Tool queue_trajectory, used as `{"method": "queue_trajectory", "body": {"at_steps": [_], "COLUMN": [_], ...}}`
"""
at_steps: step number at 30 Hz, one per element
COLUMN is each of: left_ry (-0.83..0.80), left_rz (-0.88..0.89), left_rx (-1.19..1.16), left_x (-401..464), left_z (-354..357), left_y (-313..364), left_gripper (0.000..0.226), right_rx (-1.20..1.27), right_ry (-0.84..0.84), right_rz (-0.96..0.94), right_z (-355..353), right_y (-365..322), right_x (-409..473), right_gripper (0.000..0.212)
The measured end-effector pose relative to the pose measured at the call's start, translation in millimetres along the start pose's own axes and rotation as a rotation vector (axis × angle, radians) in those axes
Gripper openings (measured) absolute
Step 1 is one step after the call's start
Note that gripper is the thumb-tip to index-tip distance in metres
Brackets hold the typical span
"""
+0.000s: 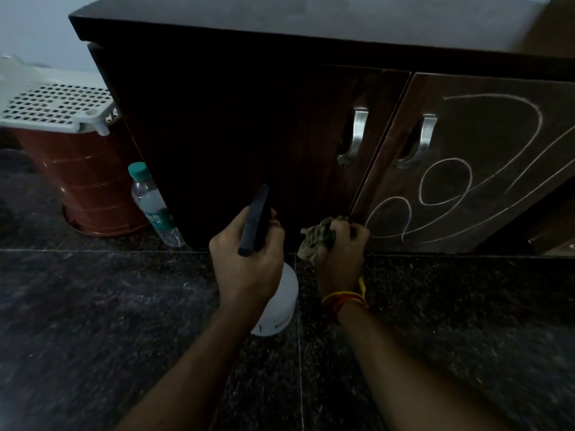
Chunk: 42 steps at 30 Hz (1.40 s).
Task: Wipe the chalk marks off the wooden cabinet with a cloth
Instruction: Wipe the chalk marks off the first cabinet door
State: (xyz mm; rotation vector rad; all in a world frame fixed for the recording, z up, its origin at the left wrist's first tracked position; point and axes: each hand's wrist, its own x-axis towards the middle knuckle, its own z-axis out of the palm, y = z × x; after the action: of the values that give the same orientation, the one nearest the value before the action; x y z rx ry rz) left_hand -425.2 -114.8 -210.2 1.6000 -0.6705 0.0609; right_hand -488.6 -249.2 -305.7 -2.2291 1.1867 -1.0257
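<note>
A dark wooden cabinet (pixel 236 126) fills the upper view, with two doors and metal handles. The right door (pixel 485 144) stands slightly ajar and carries white chalk marks (pixel 448 188) in loops and long curves. My right hand (pixel 342 250) grips a crumpled greenish cloth (pixel 315 241) at the lower left corner of that door, touching its edge. My left hand (pixel 249 262) holds a white spray bottle (pixel 277 303) with a black nozzle (pixel 256 220) that points at the left door. The left door shows no chalk in the dim light.
A clear water bottle (pixel 152 206) with a green cap leans against the cabinet's left corner. A brown bin (pixel 84 178) with a white perforated lid stands further left. The floor (pixel 93 321) is dark speckled stone.
</note>
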Motion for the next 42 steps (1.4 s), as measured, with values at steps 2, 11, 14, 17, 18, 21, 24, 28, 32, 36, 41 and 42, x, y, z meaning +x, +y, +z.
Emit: {"method": "queue_trajectory", "body": {"at_steps": [2,11,14,17,18,21,24,28,32,36,41,42], "left_ry": [0.008,0.069,0.060,0.051,0.052,0.072,0.074,0.058,0.081,0.088,0.063,0.065], "left_rz": [-0.019,-0.017,-0.031,-0.032,-0.030,-0.028,-0.033,-0.029,-0.005,-0.015,-0.007,0.000], "left_rx": [-0.008,0.006,0.004,0.009,0.012,0.019,0.026,0.017,0.024,0.017,0.008,0.006], "left_x": [0,7,5,7,9,13,10,9,16,11,8,8], "left_z": [2,3,3,4,4,2,2,2,0,1,0,0], "left_y": [-2,-8,-8,-4,-3,-1,-2,2,7,6,11,13], "left_gripper": [0.019,0.027,0.027,0.026,0.026,0.026,0.026,0.026,0.026,0.024,0.018,0.017], "right_rx": [0.037,0.381,0.477,0.690,0.747,0.799,0.765,0.725,0.702,0.637,0.487,0.474], "right_ry": [-0.098,0.197,0.101,0.047,0.083,0.207,0.195,0.141,0.240,0.277,0.201,0.205], "right_rz": [0.161,0.602,0.860,1.027,1.058,1.045,1.032,1.029,0.745,0.438,0.362,0.350], "right_z": [4,21,31,35,35,33,32,18,-11,-41,-47,-49], "right_y": [1,-32,-24,-20,-21,-25,-25,-33,-72,-95,-82,-81], "right_x": [-5,-2,-8,-7,-4,4,1,3,28,44,23,24], "right_gripper": [0.036,0.039,0.039,0.043,0.042,0.034,0.032,0.036,0.030,0.026,0.030,0.030]}}
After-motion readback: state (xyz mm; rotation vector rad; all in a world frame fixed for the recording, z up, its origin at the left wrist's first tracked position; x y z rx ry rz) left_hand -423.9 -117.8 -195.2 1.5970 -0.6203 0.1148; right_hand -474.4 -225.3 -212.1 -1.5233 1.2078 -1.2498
